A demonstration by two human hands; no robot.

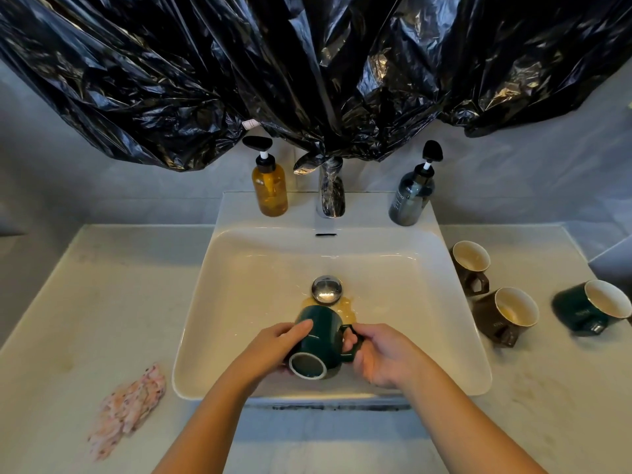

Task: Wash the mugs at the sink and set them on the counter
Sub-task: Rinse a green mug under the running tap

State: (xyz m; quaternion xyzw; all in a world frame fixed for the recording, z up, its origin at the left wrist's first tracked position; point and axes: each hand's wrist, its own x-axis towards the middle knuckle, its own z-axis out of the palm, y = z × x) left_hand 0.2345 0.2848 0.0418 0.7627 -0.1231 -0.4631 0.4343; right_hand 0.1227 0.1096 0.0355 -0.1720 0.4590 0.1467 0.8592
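A dark green mug (319, 331) is held tipped over the white sink (239, 268), its mouth turned away from me toward the drain and its base facing me. My left hand (273, 343) wraps the mug's body. My right hand (379, 354) grips its handle. A yellowish puddle (347, 307) lies in the basin by the chrome drain plug (326, 289). On the counter to the right stand two brown mugs (470, 265) (509, 313) and another green mug (591, 307) lying tilted on its side.
The chrome faucet (331, 193) stands behind the basin, between an amber pump bottle (269, 186) and a grey pump bottle (410, 196). A pink patterned cloth (128, 410) lies on the left counter (102, 302). Black plastic sheeting (307, 63) hangs above.
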